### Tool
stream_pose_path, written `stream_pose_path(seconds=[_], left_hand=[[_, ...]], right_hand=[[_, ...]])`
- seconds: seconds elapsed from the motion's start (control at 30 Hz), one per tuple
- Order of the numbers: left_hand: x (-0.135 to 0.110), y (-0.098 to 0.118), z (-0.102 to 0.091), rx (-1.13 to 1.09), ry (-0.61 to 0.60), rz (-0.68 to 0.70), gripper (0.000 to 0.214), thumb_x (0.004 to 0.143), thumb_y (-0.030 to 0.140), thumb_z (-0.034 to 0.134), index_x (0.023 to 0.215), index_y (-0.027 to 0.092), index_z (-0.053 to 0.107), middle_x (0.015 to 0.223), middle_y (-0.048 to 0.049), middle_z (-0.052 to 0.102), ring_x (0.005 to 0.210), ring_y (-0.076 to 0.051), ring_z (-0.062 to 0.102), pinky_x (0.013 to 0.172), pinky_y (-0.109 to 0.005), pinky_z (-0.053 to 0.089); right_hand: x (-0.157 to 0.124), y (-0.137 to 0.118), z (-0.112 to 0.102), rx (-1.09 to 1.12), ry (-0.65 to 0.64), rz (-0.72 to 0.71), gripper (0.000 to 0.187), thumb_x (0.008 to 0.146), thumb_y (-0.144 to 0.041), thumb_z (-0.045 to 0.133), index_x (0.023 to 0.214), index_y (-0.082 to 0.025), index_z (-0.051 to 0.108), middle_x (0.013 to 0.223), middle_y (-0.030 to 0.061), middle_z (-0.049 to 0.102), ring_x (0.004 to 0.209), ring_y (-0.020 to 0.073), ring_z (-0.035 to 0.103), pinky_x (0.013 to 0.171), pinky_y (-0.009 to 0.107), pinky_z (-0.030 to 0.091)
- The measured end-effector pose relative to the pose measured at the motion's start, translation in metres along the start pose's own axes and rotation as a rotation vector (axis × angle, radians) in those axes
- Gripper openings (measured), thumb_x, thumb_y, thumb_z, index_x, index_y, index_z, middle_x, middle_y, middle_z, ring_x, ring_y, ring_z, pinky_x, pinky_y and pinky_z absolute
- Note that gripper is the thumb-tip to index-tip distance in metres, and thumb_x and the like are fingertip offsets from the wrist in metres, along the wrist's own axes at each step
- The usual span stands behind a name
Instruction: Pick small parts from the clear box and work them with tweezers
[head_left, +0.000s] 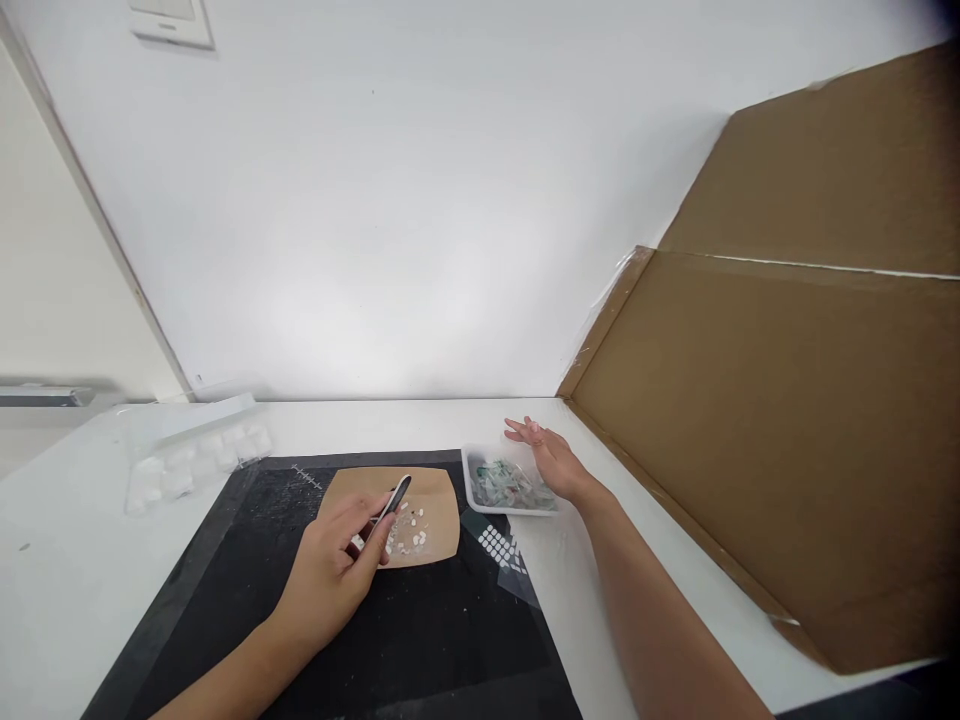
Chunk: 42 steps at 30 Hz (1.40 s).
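Left hand (330,575): bare, with the back of the hand and the knuckles showing.
Right hand (551,460): bare, with slim fingers; a pale spot on one fingertip is too small to make out.
Left forearm (225,680): bare from the wrist to the lower edge.
Right forearm (652,620): bare, long and slim, also reaching the lower edge.

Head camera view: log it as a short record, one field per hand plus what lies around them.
left hand: grips tweezers above tan pad strewn with small white bits
right hand: open, at right edge of white tray of greenish pieces
surface: black mat on white table
nearby: dotted sheet, cardboard
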<state>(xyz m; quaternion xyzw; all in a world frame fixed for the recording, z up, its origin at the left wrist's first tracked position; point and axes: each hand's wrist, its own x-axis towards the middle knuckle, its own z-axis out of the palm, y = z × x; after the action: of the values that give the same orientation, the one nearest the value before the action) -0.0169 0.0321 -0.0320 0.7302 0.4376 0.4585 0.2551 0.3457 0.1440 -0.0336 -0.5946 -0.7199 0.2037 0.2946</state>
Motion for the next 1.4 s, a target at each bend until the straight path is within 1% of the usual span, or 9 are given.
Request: stream_pose_path(seconds=[0.17, 0.3, 0.4, 0.63, 0.87, 1.03, 1.17, 1.23, 1.4], left_hand=[[0.000, -0.001, 0.000, 0.005, -0.010, 0.011, 0.028, 0.102, 0.031, 0.057, 0.124, 0.023, 0.072, 0.096, -0.0045, 0.072, 0.061, -0.011, 0.067, 0.052, -0.019, 0.056], [-0.002, -0.004, 0.000, 0.030, -0.013, 0.010, 0.028, 0.102, 0.030, 0.057, 0.126, 0.024, 0.071, 0.101, -0.0046, 0.072, 0.063, -0.011, 0.067, 0.055, -0.020, 0.057], [-0.003, -0.005, 0.000, 0.025, -0.011, 0.015, 0.028, 0.102, 0.030, 0.058, 0.126, 0.025, 0.071, 0.106, -0.0050, 0.073, 0.062, -0.010, 0.067, 0.056, -0.020, 0.058], [-0.002, -0.003, -0.001, 0.033, -0.011, 0.012, 0.027, 0.103, 0.030, 0.057, 0.126, 0.024, 0.070, 0.104, -0.0051, 0.072, 0.062, -0.010, 0.067, 0.055, -0.020, 0.057], [-0.002, -0.003, -0.001, 0.050, -0.014, 0.037, 0.025, 0.102, 0.029, 0.058, 0.123, 0.024, 0.071, 0.103, -0.0040, 0.073, 0.062, -0.010, 0.067, 0.054, -0.020, 0.057], [-0.003, -0.005, -0.001, 0.043, -0.007, 0.036, 0.026, 0.102, 0.030, 0.058, 0.124, 0.025, 0.071, 0.104, -0.0044, 0.074, 0.062, -0.010, 0.068, 0.053, -0.019, 0.057], [-0.002, -0.006, -0.002, 0.064, -0.007, 0.045, 0.027, 0.102, 0.030, 0.058, 0.125, 0.024, 0.071, 0.098, -0.0042, 0.073, 0.062, -0.011, 0.068, 0.053, -0.019, 0.057], [-0.001, -0.006, -0.002, 0.079, -0.006, 0.052, 0.027, 0.102, 0.030, 0.058, 0.125, 0.024, 0.071, 0.097, -0.0044, 0.073, 0.062, -0.011, 0.068, 0.053, -0.019, 0.056], [-0.001, -0.005, -0.002, 0.084, -0.005, 0.050, 0.028, 0.102, 0.030, 0.059, 0.126, 0.023, 0.071, 0.099, -0.0048, 0.072, 0.062, -0.011, 0.066, 0.053, -0.019, 0.056]], right_hand=[[0.012, -0.002, 0.003, -0.005, 0.002, -0.026, 0.079, 0.103, -0.070, 0.006, 0.147, -0.030, 0.057, 0.144, 0.0033, 0.065, 0.157, 0.0255, 0.025, 0.129, 0.059, 0.009], [0.015, -0.003, 0.003, -0.012, 0.000, 0.052, 0.086, 0.101, -0.073, 0.006, 0.124, -0.027, 0.075, 0.148, 0.0049, 0.061, 0.152, 0.0311, 0.036, 0.127, 0.061, 0.015], [0.014, -0.002, 0.003, -0.054, 0.008, 0.053, 0.084, 0.101, -0.074, 0.009, 0.110, -0.028, 0.079, 0.153, 0.0022, 0.056, 0.151, 0.0319, 0.038, 0.127, 0.060, 0.017], [0.010, 0.001, 0.002, -0.006, 0.038, 0.031, 0.082, 0.102, -0.072, 0.011, 0.113, -0.028, 0.078, 0.155, 0.0028, 0.054, 0.152, 0.0297, 0.037, 0.127, 0.058, 0.020], [-0.003, -0.009, -0.014, 0.165, 0.225, -0.043, 0.078, 0.104, -0.068, 0.007, 0.119, -0.029, 0.074, 0.157, 0.0031, 0.052, 0.149, 0.0280, 0.042, 0.125, 0.053, 0.027], [-0.016, -0.026, -0.022, 0.408, 0.167, -0.116, 0.080, 0.101, -0.072, 0.002, 0.135, -0.028, 0.060, 0.130, 0.0099, 0.072, 0.123, 0.0294, 0.066, 0.119, 0.055, 0.035], [-0.022, -0.040, -0.019, 0.567, 0.112, -0.113, 0.082, 0.099, -0.074, 0.000, 0.140, -0.025, 0.051, 0.116, 0.0121, 0.076, 0.110, 0.0302, 0.073, 0.109, 0.054, 0.046], [-0.024, -0.046, -0.017, 0.570, 0.090, -0.105, 0.075, 0.102, -0.072, 0.006, 0.139, -0.025, 0.052, 0.115, 0.0118, 0.076, 0.108, 0.0292, 0.074, 0.107, 0.052, 0.048], [-0.024, -0.048, -0.013, 0.280, 0.061, -0.096, 0.043, 0.098, -0.062, 0.055, 0.121, -0.027, 0.065, 0.106, 0.0073, 0.078, 0.098, 0.0266, 0.073, 0.089, 0.041, 0.056]])
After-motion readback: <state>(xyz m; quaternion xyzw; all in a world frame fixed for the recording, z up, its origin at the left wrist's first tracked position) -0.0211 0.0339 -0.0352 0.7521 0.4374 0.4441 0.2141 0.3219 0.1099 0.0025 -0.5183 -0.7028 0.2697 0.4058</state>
